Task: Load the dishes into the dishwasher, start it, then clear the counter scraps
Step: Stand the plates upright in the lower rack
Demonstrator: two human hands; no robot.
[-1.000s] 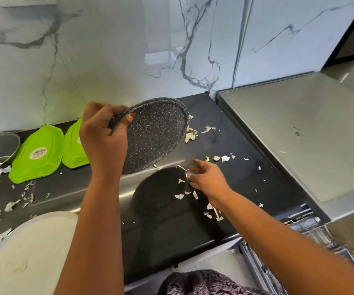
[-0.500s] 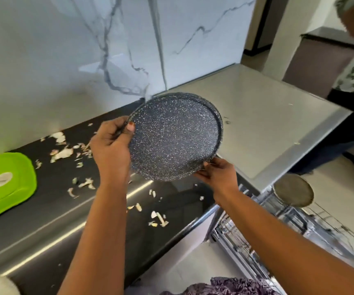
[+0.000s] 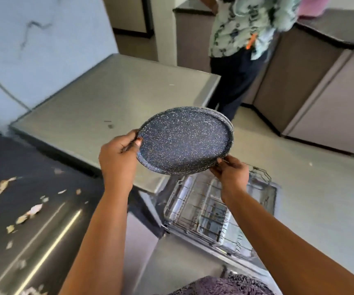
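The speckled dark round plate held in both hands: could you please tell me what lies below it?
Below the speckled dark round plate is the pulled-out wire dishwasher rack. The plate and right hand cover its far edge, so any contents there are hidden.

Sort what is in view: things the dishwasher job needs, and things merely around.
Job: round dark speckled plate, gripped by left hand and right hand; wire dishwasher rack; pale scraps on black counter.
Around: steel worktop; standing person; grey cabinets.
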